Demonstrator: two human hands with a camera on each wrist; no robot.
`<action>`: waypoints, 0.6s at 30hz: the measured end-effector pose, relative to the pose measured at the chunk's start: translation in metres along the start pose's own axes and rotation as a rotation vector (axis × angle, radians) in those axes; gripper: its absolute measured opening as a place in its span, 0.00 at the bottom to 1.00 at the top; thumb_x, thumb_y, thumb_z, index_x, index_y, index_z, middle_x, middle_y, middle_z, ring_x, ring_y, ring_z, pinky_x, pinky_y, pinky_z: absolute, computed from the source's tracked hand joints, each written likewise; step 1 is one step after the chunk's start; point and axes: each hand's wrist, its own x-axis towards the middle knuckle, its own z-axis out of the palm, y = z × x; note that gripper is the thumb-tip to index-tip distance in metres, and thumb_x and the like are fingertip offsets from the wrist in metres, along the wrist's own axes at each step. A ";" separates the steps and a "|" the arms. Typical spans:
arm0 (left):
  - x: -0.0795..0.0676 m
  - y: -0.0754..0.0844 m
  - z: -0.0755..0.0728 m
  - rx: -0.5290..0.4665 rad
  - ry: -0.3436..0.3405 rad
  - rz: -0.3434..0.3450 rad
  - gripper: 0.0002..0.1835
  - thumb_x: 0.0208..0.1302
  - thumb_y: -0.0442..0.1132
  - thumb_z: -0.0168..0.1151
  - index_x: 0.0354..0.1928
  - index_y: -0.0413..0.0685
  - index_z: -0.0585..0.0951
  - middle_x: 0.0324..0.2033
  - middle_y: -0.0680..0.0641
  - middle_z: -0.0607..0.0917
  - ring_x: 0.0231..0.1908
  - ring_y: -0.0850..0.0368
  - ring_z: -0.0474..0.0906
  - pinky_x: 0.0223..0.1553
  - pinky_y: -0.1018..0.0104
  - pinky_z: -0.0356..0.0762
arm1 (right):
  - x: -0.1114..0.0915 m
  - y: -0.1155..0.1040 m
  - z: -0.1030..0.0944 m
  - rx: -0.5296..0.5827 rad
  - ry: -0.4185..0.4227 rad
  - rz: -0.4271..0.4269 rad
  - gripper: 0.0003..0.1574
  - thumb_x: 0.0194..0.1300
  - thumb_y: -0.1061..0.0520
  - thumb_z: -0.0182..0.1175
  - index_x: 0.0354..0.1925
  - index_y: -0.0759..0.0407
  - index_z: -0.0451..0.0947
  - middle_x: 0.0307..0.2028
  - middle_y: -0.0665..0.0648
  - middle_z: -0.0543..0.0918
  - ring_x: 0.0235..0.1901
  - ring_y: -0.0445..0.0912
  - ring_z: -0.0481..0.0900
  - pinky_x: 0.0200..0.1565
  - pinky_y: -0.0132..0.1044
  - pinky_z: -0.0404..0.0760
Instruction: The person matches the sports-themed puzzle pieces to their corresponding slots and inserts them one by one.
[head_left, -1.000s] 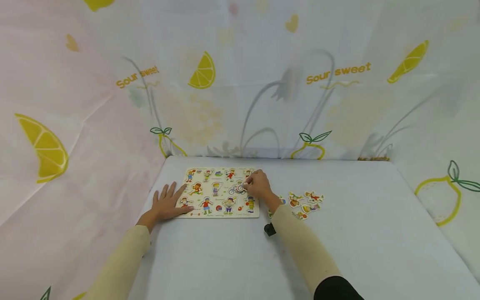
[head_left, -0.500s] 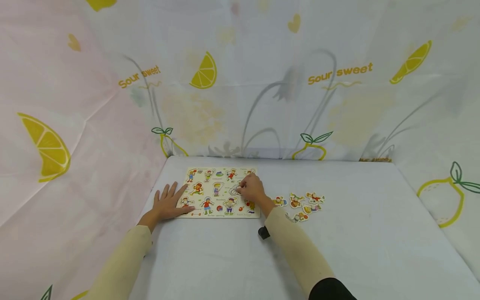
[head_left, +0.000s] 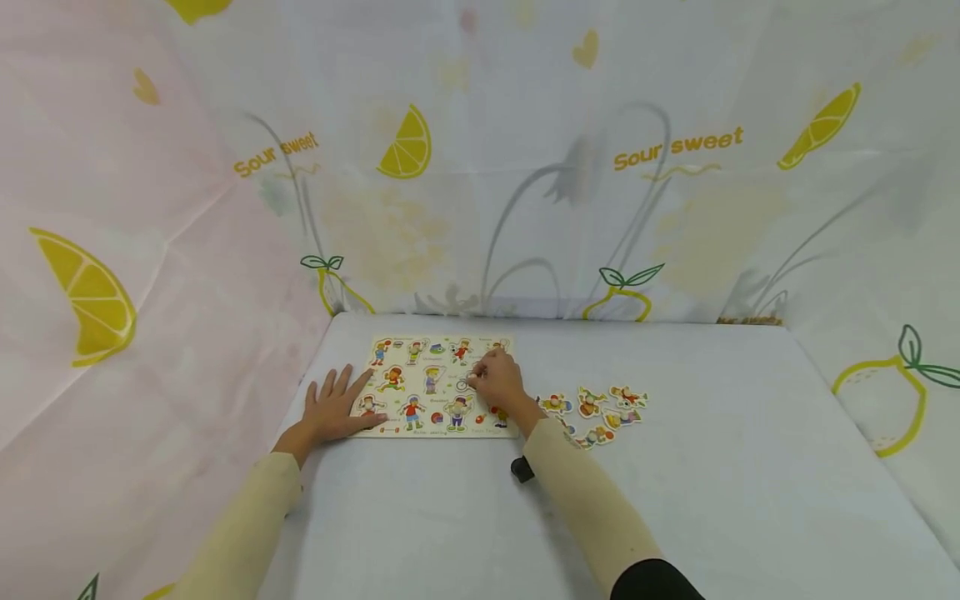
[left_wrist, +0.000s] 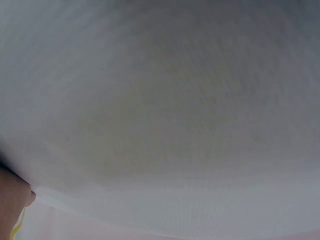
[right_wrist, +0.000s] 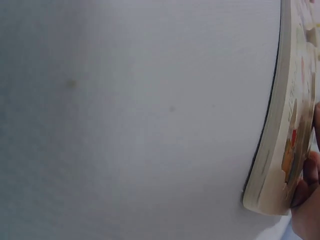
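Observation:
A cream puzzle board [head_left: 452, 372] with colourful sporting figures lies on the white table. My left hand [head_left: 332, 408] rests with spread fingers on its left edge. Over the board's right part, my right hand [head_left: 498, 382] pinches a bicycle-rider puzzle piece [head_left: 462, 384]; a wheel shows beside the fingertips, and the hand covers the rest. In the right wrist view, curled fingers [right_wrist: 311, 172] are at the far right, by the board's thick edge [right_wrist: 265, 170]. The left wrist view has only a bit of hand [left_wrist: 12, 202] at lower left.
Several loose figure puzzle pieces [head_left: 591, 402] lie right of the board, some partly behind the right forearm. A small black object [head_left: 522, 469] shows by the right sleeve [head_left: 588, 500]. Lemon-printed cloth [head_left: 525, 167] stands behind and beside the table.
My right hand has shifted left and slightly down with the bicycle-rider piece, uncovering more of the loose pieces on the right. My left hand has stayed in place on the board.

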 end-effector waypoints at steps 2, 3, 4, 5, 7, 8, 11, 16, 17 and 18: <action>0.001 0.000 -0.001 0.006 -0.005 -0.009 0.60 0.51 0.82 0.51 0.79 0.58 0.48 0.78 0.34 0.42 0.75 0.29 0.32 0.67 0.26 0.23 | 0.001 0.000 0.000 0.007 0.006 -0.005 0.12 0.65 0.47 0.67 0.35 0.54 0.82 0.56 0.58 0.75 0.57 0.55 0.75 0.60 0.50 0.72; 0.001 0.001 -0.002 0.008 -0.008 -0.013 0.60 0.51 0.82 0.51 0.79 0.58 0.48 0.77 0.33 0.42 0.75 0.29 0.32 0.67 0.26 0.24 | 0.002 0.000 0.000 0.015 0.006 -0.005 0.12 0.65 0.47 0.67 0.35 0.55 0.82 0.56 0.58 0.75 0.57 0.55 0.74 0.61 0.50 0.72; 0.001 0.002 -0.002 0.011 -0.011 -0.018 0.60 0.51 0.82 0.51 0.79 0.58 0.48 0.77 0.33 0.42 0.75 0.29 0.32 0.67 0.26 0.24 | 0.002 0.000 -0.001 0.017 0.005 -0.006 0.12 0.65 0.47 0.66 0.35 0.55 0.83 0.56 0.59 0.75 0.57 0.56 0.74 0.61 0.51 0.72; 0.001 0.003 -0.003 0.016 -0.015 -0.020 0.60 0.52 0.82 0.51 0.79 0.57 0.48 0.77 0.33 0.42 0.75 0.28 0.32 0.67 0.25 0.25 | 0.002 0.000 -0.001 0.009 0.004 -0.008 0.12 0.65 0.47 0.66 0.35 0.55 0.83 0.57 0.59 0.75 0.58 0.56 0.74 0.61 0.51 0.72; 0.001 0.006 -0.004 0.017 -0.020 -0.019 0.59 0.52 0.81 0.52 0.79 0.57 0.49 0.77 0.33 0.42 0.75 0.28 0.33 0.67 0.25 0.26 | 0.002 0.001 -0.001 -0.016 0.003 -0.006 0.12 0.65 0.47 0.66 0.35 0.54 0.83 0.57 0.59 0.75 0.58 0.56 0.74 0.61 0.51 0.72; 0.001 0.007 -0.004 0.020 -0.023 -0.020 0.59 0.52 0.82 0.52 0.79 0.57 0.49 0.77 0.33 0.43 0.75 0.28 0.33 0.67 0.25 0.26 | 0.002 0.001 -0.001 -0.030 0.001 -0.003 0.12 0.65 0.47 0.66 0.35 0.54 0.83 0.57 0.58 0.75 0.58 0.55 0.74 0.61 0.50 0.72; 0.000 0.009 -0.004 0.007 -0.025 -0.015 0.59 0.52 0.81 0.53 0.79 0.56 0.49 0.77 0.33 0.43 0.75 0.28 0.33 0.67 0.25 0.26 | 0.003 0.003 -0.001 -0.067 -0.007 0.011 0.12 0.65 0.46 0.66 0.35 0.53 0.83 0.57 0.57 0.75 0.57 0.54 0.74 0.60 0.50 0.73; 0.000 0.005 -0.004 0.007 -0.019 -0.021 0.59 0.52 0.81 0.52 0.79 0.57 0.48 0.77 0.33 0.41 0.75 0.28 0.32 0.67 0.26 0.24 | 0.004 -0.001 -0.001 -0.058 -0.042 0.036 0.13 0.65 0.45 0.66 0.35 0.53 0.82 0.58 0.57 0.74 0.56 0.55 0.73 0.57 0.51 0.73; -0.001 0.005 -0.005 0.002 -0.018 -0.016 0.59 0.52 0.81 0.52 0.79 0.57 0.48 0.77 0.32 0.41 0.75 0.28 0.32 0.67 0.26 0.24 | 0.005 -0.002 -0.001 -0.055 -0.051 0.044 0.13 0.65 0.45 0.66 0.35 0.52 0.82 0.58 0.58 0.74 0.56 0.55 0.73 0.57 0.51 0.73; -0.002 0.004 -0.005 0.000 -0.018 -0.012 0.59 0.52 0.81 0.52 0.79 0.57 0.48 0.77 0.32 0.42 0.75 0.27 0.32 0.67 0.26 0.24 | 0.005 -0.003 0.000 -0.055 -0.060 0.053 0.13 0.65 0.45 0.66 0.34 0.52 0.81 0.58 0.58 0.73 0.56 0.56 0.73 0.57 0.51 0.72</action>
